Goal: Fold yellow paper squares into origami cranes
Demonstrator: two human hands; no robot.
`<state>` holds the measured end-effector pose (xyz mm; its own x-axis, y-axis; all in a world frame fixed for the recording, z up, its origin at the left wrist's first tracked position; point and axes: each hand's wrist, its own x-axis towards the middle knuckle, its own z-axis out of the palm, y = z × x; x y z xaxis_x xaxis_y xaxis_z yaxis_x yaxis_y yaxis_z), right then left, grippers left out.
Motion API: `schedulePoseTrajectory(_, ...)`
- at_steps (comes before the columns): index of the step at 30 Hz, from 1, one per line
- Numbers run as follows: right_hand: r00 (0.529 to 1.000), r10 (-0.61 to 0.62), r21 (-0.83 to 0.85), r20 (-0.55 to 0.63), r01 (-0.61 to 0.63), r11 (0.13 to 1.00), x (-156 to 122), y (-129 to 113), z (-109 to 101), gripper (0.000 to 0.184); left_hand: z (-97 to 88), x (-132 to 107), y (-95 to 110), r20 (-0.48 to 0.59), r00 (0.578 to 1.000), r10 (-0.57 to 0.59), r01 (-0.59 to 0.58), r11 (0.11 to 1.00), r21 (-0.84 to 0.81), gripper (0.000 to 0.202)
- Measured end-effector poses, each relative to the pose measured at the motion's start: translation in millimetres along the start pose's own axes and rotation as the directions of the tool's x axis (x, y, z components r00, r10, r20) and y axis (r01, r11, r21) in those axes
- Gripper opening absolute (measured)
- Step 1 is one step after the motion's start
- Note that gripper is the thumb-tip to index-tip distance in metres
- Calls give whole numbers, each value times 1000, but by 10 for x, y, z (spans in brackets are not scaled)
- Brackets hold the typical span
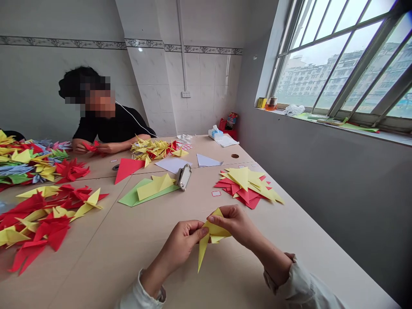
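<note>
Between my two hands, above the near part of the table, is a yellow folded-paper piece [203, 248] with a long point hanging down. My left hand [184, 241] pinches it on its left side, thumb on top. From the upper right, my right hand [236, 223] grips its upper part between thumb and fingers. Some of its folds are hidden behind my fingers. Just beyond my right hand lies a pile of red and yellow folded paper pieces [247, 184].
Folded red and yellow cranes [41, 219] are heaped at the left. A phone-like device [184, 177] leans beside green and yellow sheets [149, 191]. Across the table [128, 240], a person [109, 124] holds red paper near more cranes [154, 148]. A tissue pack [215, 132] lies far back.
</note>
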<state>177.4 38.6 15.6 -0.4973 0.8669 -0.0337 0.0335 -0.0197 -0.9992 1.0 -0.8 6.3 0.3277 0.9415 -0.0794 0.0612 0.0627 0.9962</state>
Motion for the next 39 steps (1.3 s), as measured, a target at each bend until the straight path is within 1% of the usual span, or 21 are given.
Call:
schedulePoseTrajectory(2,999,-7,-12,-51,6,1000,1,24,26,39,6,-5,-12,0,1000,9,-9,1000,23,27)
schedulePoseTrajectory(4,997,-13,-14,-77,12,1000,2,38,41,41,6,-12,-14,2,1000,8,-8,1000,23,28)
schedulePoseTrajectory(7,990,-38,-7,-136,38,999,13,27,21,35,4,-17,-5,15,1000,-13,13,1000,-11,28)
schedulePoseTrajectory(10,966,-106,45,-235,119,992,28,-25,-55,31,1,-15,2,31,999,-36,37,999,-40,30)
schedulePoseTrajectory(11,962,-111,74,-249,133,988,30,-44,-83,29,1,-13,1,32,999,-41,42,998,-43,30)
schedulePoseTrajectory(12,965,-102,106,-242,131,986,29,-59,-105,28,1,-12,-2,30,999,-44,45,998,-45,30)
schedulePoseTrajectory(13,974,-83,130,-209,112,985,26,-69,-118,27,1,-10,-6,27,999,-44,46,998,-47,30)
schedulePoseTrajectory(16,1000,-1,134,-27,5,991,6,-52,-94,35,9,-7,-26,13,1000,-20,20,1000,-16,30)
schedulePoseTrajectory(17,1000,21,124,19,-24,992,0,-32,-69,35,13,-7,-34,4,1000,-8,8,1000,9,31)
schedulePoseTrajectory(18,999,38,114,38,-43,993,-3,-9,-41,35,18,-7,-42,-7,1000,0,1,999,34,33)
schedulePoseTrajectory(20,999,45,97,3,-45,994,-3,37,11,37,27,-8,-56,-30,1000,2,0,997,72,35)
schedulePoseTrajectory(23,997,10,54,-74,-6,999,4,74,59,41,34,-14,-67,-52,999,8,-3,995,99,38)
schedulePoseTrajectory(26,996,-25,39,-84,28,999,3,81,83,42,36,-26,-55,-69,996,47,-38,991,127,38)
schedulePoseTrajectory(30,994,-32,26,-100,35,999,-3,82,89,45,55,-36,-8,-71,995,73,-61,985,161,35)
schedulePoseTrajectory(32,990,-44,11,-136,45,999,1,73,62,45,67,-39,14,-67,995,78,-64,981,180,35)
schedulePoseTrajectory(33,983,-70,2,-170,71,997,4,61,38,44,72,-41,21,-72,994,86,-71,979,192,35)
schedulePoseTrajectory(35,953,-147,-20,-265,146,989,10,27,-24,42,75,-44,22,-122,986,118,-88,970,226,34)
schedulePoseTrajectory(37,921,-207,-65,-331,196,978,9,-10,-82,37,72,-48,9,-229,958,170,-105,956,274,33)
schedulePoseTrajectory(38,920,-219,-100,-324,197,975,6,-22,-97,34,69,-50,-1,-293,935,201,-110,948,299,32)
schedulePoseTrajectory(39,931,-220,-149,-290,183,972,1,-27,-100,30,68,-52,-13,-348,909,230,-117,941,317,31)
